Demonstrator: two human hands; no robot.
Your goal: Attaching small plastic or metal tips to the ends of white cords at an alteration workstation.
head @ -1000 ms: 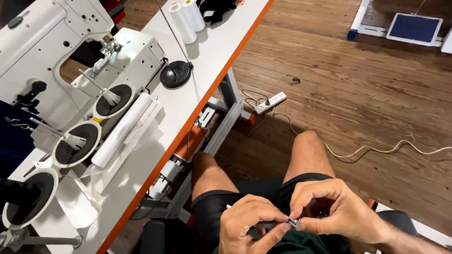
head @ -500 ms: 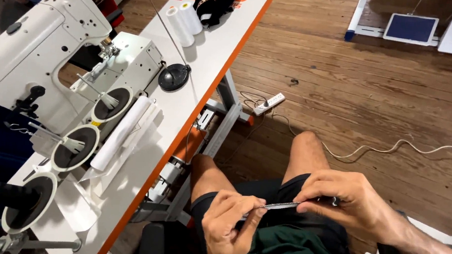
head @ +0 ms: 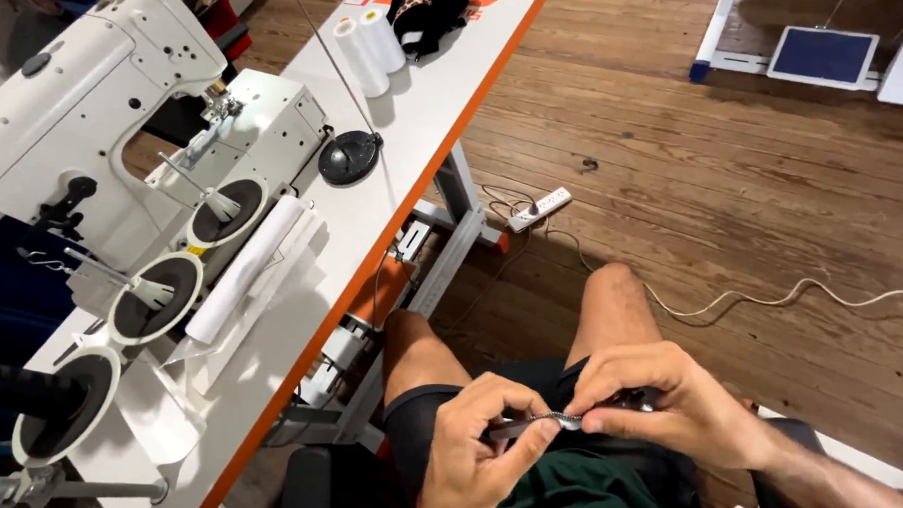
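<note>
Over my lap, my left hand (head: pixel 487 448) pinches one end of a thin dark zipper strip (head: pixel 556 420) with silvery teeth. My right hand (head: pixel 666 404) pinches the same strip at its other end, thumb and forefinger closed near the teeth. The two hands sit close together, almost touching, above my dark shorts (head: pixel 604 480). A small dark part under the right fingers is too hidden to identify.
A white sewing table with an orange edge (head: pixel 413 198) stands to my left, bearing a white sewing machine (head: pixel 87 101), round black thread stands (head: pixel 155 296), a paper roll (head: pixel 243 269), two white thread cones (head: pixel 369 43) and a dark cloth bundle (head: pixel 430 8). A power strip (head: pixel 539 209) and cable lie on the wooden floor.
My hands spread apart along the zipper strip half a second ago, then drew back together, so only a short piece of it shows between them.
</note>
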